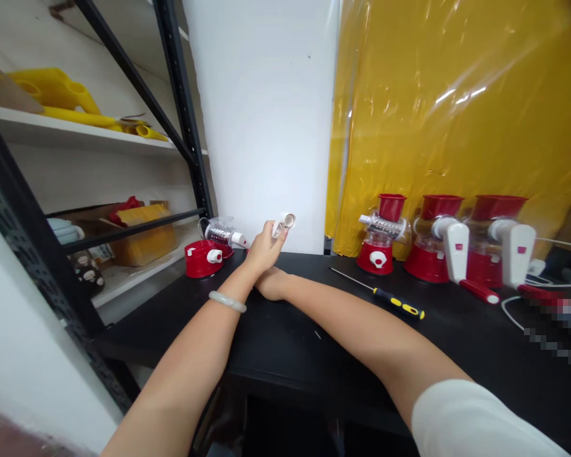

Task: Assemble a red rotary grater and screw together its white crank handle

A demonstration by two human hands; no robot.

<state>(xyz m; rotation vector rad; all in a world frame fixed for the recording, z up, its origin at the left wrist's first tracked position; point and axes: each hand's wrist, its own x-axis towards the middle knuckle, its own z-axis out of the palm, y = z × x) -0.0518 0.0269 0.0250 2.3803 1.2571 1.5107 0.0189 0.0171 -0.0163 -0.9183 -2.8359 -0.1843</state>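
Note:
My left hand point(264, 247), a pale bangle on its wrist, is closed around a white plastic part point(289, 221) with a round, hollow end, raised in front of the white wall. My right arm crosses behind the left wrist. My right hand point(271, 283) is low over the black table point(276, 343), its fingers hidden by the left arm. Beyond them, to the left, are a red grater base point(200, 261) with a white knob and a clear housing with a metal drum point(217, 233). A white crank point(238, 240) points from the drum toward my hands.
Red-and-white rotary graters point(378, 231), point(433, 238), point(497, 238) stand along the back right. A blue-and-yellow screwdriver point(394, 303) lies before them. A black-framed shelf point(181, 95) with yellow rolls and a box rises at left; yellow wrapped sheeting point(457, 114) covers the back right.

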